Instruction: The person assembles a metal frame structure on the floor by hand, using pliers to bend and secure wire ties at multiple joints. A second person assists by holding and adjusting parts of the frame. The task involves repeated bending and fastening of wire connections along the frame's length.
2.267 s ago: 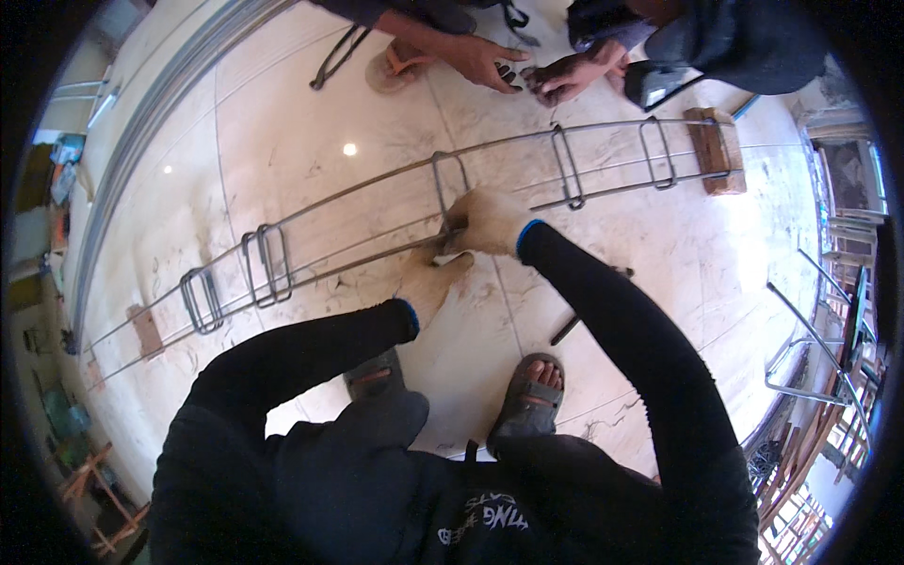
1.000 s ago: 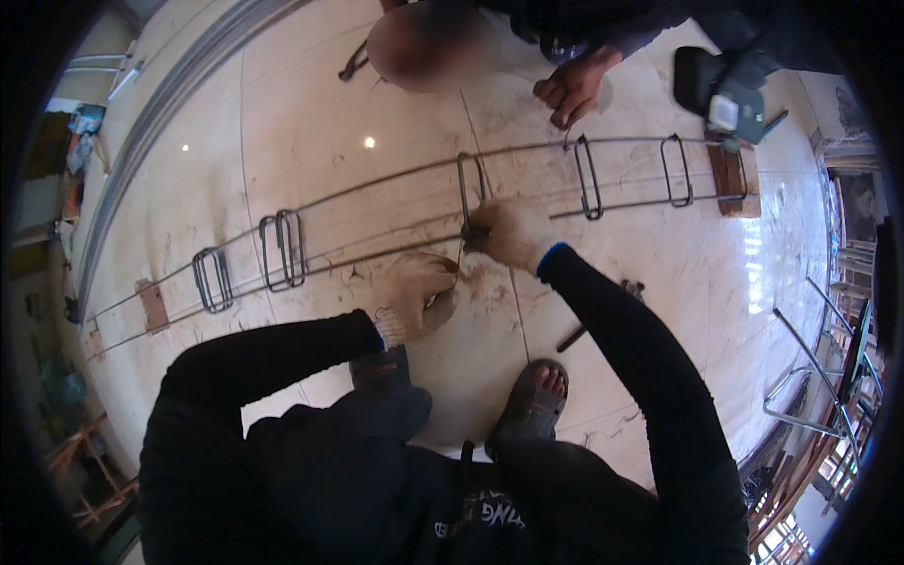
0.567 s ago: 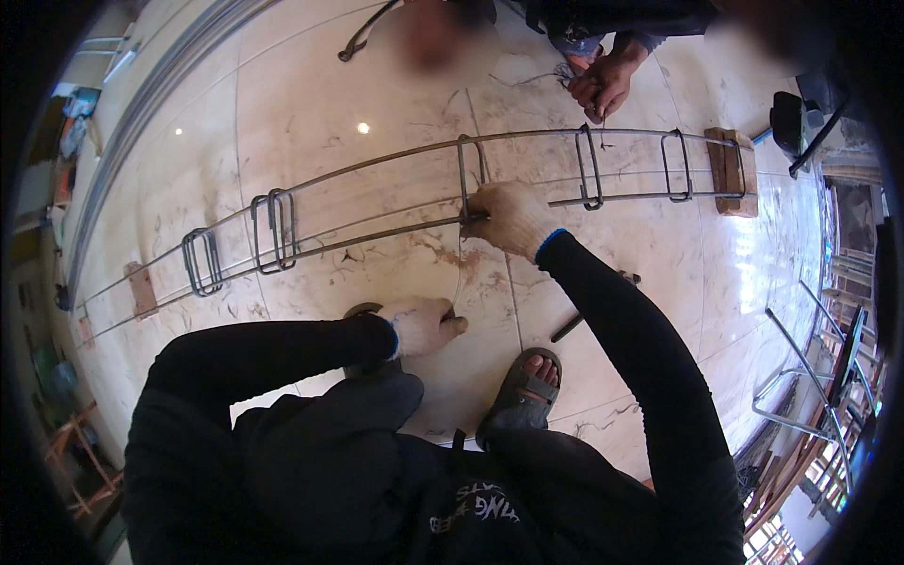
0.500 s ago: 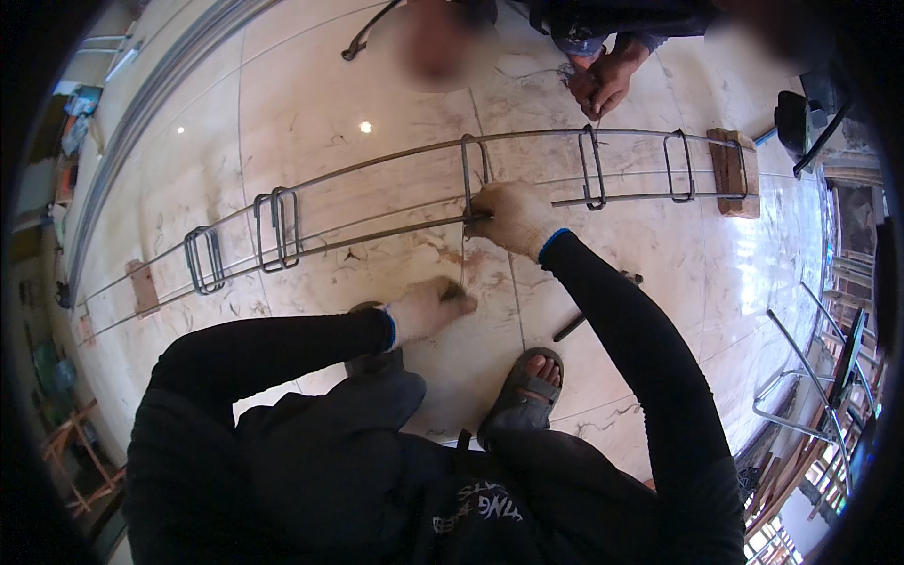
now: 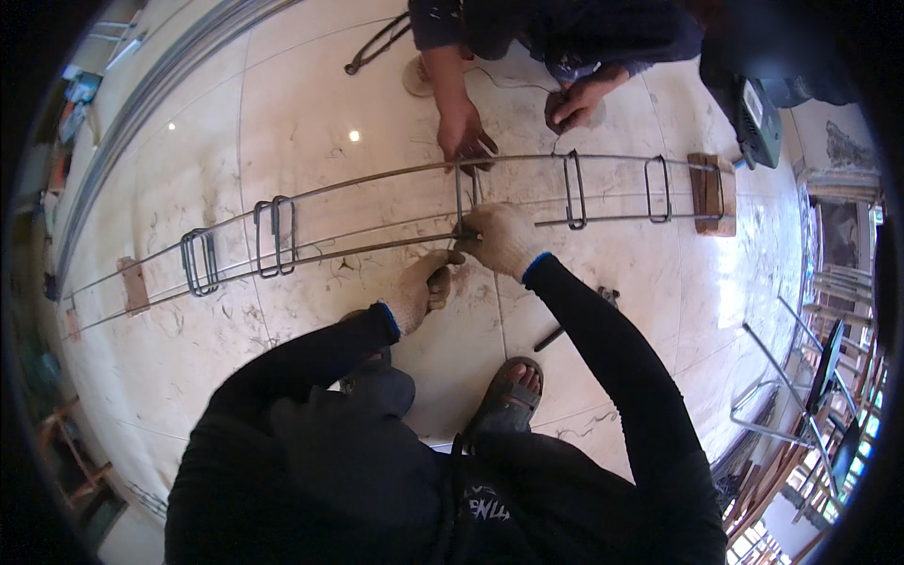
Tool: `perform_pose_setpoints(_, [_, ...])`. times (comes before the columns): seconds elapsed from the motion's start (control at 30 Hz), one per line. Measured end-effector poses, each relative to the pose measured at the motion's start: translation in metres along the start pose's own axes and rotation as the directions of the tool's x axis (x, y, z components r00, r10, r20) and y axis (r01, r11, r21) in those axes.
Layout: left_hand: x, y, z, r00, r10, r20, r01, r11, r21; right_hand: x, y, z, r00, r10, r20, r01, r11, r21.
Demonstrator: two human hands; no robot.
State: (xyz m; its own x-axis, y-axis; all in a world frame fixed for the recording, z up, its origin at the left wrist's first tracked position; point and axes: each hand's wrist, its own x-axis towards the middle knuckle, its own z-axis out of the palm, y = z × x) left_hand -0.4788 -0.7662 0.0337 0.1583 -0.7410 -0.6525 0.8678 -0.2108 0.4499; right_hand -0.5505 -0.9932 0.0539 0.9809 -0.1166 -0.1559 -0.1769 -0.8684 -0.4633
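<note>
Since the earlier frame the person's left hand [image 5: 419,290] has moved up and forward to sit just beside the right hand [image 5: 504,243], and a co-worker's hand [image 5: 461,137] has come in at the far end of the middle stirrup [image 5: 460,198]. The left hand has its fingers curled and its thumb and forefinger close together; whether a wire is pinched there cannot be told. The right hand is closed around the stirrup's near end, where the near steel rod [image 5: 377,249] crosses it, so this hand is the nearer of the two. From the right hand the stirrup lies straight ahead and slightly left, its long axis pointing away from the body; the rod runs crosswise, leaving past the left hand's fingertips and showing again to the right hand's right. To the right hand's lower right, a dark-handled tool [image 5: 549,339] lies on the floor. Ahead of both hands, the far steel rod [image 5: 386,176] passes the stirrup's far end, beneath the co-worker's fingers. Well left of the left hand hang overlapping stirrups [image 5: 276,231]; well right of the right hand, a wooden block [image 5: 706,202] sits at the rods' ends.
</note>
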Motion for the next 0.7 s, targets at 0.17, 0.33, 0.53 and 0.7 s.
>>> perform_pose_setpoints(0.17, [0.010, -0.007, 0.008, 0.945, 0.154, -0.289, -0.020, 0.908, 0.418, -0.002, -0.011, -0.009, 1.000, 0.015, 0.014, -0.016, 0.999, 0.042])
perform_pose_setpoints(0.33, [0.050, 0.001, -0.033, 0.754, 0.534, 0.383, -0.274, -0.275, 0.922, -0.006, -0.015, -0.006, 0.998, 0.044, -0.055, -0.035, 0.987, 0.154])
perform_pose_setpoints(0.53, [0.063, -0.015, -0.072, 0.759, 0.537, 0.369, -0.285, -0.236, 0.929, 0.003, -0.027, 0.003, 0.996, 0.015, -0.086, -0.010, 0.998, 0.062])
perform_pose_setpoints(0.7, [0.039, 0.031, -0.012, 0.999, 0.005, -0.047, 0.042, 0.377, 0.925, -0.022, -0.024, 0.004, 0.912, 0.109, -0.394, -0.059, 0.989, 0.137])
